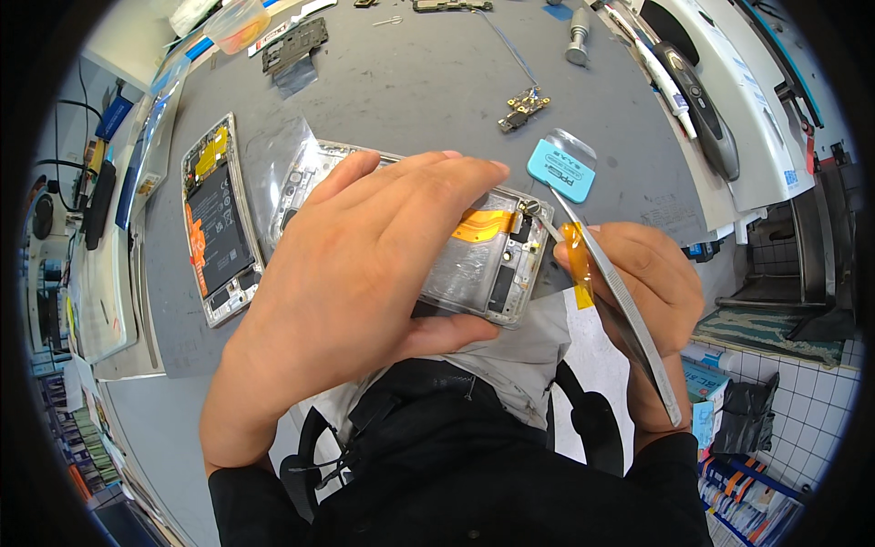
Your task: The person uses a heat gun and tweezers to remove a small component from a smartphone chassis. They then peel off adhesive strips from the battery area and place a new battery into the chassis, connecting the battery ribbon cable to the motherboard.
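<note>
Black clothing [474, 492] fills the lower edge, and above it the left hand [365, 255] reaches across an opened flat device [529, 264] at the middle of the near part of the table [410, 91]. Its fingers lie stretched over the device toward the far edge while the thumb runs along the near edge, so the device is gripped between them. An amber ribbon [483, 225] crosses the uncovered right part of the device, just beside small dark components.

Over the device's right end, the right hand [652, 273] has its fingers closed around metal tweezers [629, 305]; the two tips stand slightly apart near the device's far right corner, and whether they touch it I cannot tell. Translucent amber tape [576, 251] sits at those fingers, beside the tweezers.

Left of the device stands clear film [283, 164], and beyond that lies a second opened device [228, 219] with a black battery. Just past the far right corner is a turquoise card [561, 170]; farther back lies a small circuit board [524, 109] with a blue cable [510, 55].
</note>
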### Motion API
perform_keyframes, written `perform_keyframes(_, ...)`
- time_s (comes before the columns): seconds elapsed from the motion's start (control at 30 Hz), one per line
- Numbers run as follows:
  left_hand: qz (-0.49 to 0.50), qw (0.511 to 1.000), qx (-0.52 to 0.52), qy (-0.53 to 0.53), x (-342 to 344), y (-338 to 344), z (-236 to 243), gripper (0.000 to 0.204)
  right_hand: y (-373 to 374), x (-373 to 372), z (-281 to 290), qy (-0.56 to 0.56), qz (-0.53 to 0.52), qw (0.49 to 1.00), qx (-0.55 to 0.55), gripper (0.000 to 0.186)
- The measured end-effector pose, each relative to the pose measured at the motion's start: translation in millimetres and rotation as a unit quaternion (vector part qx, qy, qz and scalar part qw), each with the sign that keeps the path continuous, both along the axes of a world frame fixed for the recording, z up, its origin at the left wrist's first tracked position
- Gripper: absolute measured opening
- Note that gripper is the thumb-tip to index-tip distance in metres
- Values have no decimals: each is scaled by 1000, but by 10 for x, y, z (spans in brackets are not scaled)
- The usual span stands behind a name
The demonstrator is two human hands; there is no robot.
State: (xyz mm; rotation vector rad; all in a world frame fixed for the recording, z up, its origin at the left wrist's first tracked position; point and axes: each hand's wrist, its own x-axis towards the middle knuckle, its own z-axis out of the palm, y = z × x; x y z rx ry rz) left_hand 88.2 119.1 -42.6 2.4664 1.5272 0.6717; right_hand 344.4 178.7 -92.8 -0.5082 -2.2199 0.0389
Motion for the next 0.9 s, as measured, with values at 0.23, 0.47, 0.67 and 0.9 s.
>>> perform_keyframes(0.23, -10, 1000, -3, 1, -37, 13, -30, 99, 42, -3, 5, 33, 34, 998, -44, 22)
perform_keyframes(0.47, -6, 1000, -3, -1, -44, 3, -51, 98, 61, -7, 18, 33, 37, 998, -46, 21)
perform_keyframes(0.67, -2, 1000, 1, 6, -29, -6, -44, 98, 63, -22, 29, 28, 32, 998, -48, 20)
perform_keyframes(0.9, 4, 1000, -2, 3, -20, -5, -45, 98, 64, -32, 16, 33, 34, 998, -48, 18)
